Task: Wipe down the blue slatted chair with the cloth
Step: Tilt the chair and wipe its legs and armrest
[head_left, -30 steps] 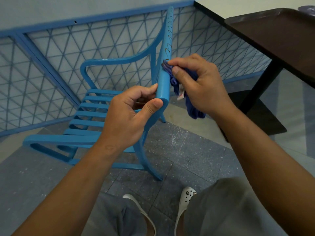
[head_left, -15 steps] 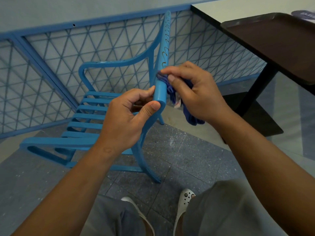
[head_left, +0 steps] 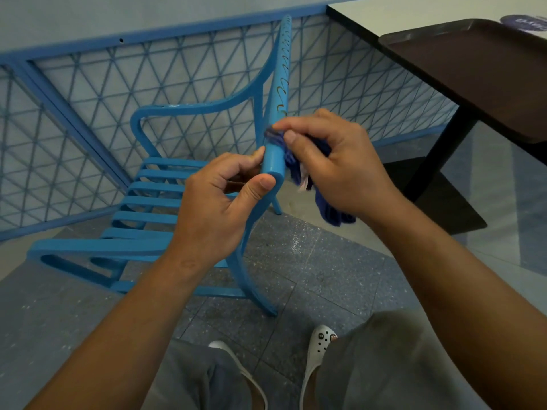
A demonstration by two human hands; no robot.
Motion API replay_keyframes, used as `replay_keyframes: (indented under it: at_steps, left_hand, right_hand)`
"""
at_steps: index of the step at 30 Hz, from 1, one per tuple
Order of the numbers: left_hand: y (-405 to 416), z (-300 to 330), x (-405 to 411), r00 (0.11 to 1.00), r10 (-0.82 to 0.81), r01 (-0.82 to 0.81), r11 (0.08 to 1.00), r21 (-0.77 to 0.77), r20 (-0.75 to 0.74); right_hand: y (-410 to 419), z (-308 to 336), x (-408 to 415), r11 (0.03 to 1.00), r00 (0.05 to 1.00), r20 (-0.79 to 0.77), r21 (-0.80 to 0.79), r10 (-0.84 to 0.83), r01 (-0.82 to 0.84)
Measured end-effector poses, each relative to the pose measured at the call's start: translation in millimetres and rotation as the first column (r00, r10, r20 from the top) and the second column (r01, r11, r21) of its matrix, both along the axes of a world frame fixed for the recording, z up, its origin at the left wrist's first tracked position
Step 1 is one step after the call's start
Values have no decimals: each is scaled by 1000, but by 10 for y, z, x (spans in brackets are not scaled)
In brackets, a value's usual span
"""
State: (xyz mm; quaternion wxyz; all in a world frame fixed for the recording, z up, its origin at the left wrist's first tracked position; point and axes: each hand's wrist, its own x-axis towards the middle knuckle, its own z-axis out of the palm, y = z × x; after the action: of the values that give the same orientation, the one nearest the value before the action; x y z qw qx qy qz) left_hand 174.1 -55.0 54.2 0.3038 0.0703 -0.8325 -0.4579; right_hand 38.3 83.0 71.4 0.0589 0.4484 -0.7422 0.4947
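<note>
Right hand [head_left: 334, 164] pinches cloth [head_left: 324, 202] against chair [head_left: 275, 161], beside left hand [head_left: 216, 208] grip.

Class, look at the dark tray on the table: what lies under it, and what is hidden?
The dark tray rests on the white table, overhanging its near edge. Below stand the table's black post and base. The tabletop beneath the tray is covered.

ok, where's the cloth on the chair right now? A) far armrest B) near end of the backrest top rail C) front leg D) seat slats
B: the right hand pinches the dark blue cloth against the near end of the chair top rail, while the left hand grips that end.
</note>
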Motion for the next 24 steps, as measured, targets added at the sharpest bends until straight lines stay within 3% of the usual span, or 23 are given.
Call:
replay_keyframes:
  at_steps: [8, 14, 20, 24]
  left_hand:
    - [12, 36, 15, 1000, 9, -8, 1000, -21, 15]
    - [-167, 208, 13, 991, -77, 96, 977, -191, 105]
    - [-288, 463, -160, 969, -136, 133, 991, 28, 206]
    - [-314, 498, -388, 977, -49, 42, 998, 38, 208]
  right_hand:
    - [-308, 152, -342, 998, 992, 102, 19, -67, 65]
    - [3, -104, 122, 995, 994, 107, -95, -11, 21]
    - [-183, -180, -13, 972, 971, 224, -198, -79, 125]
    - [-492, -326, -333, 987, 901, 426, -92, -82, 133]
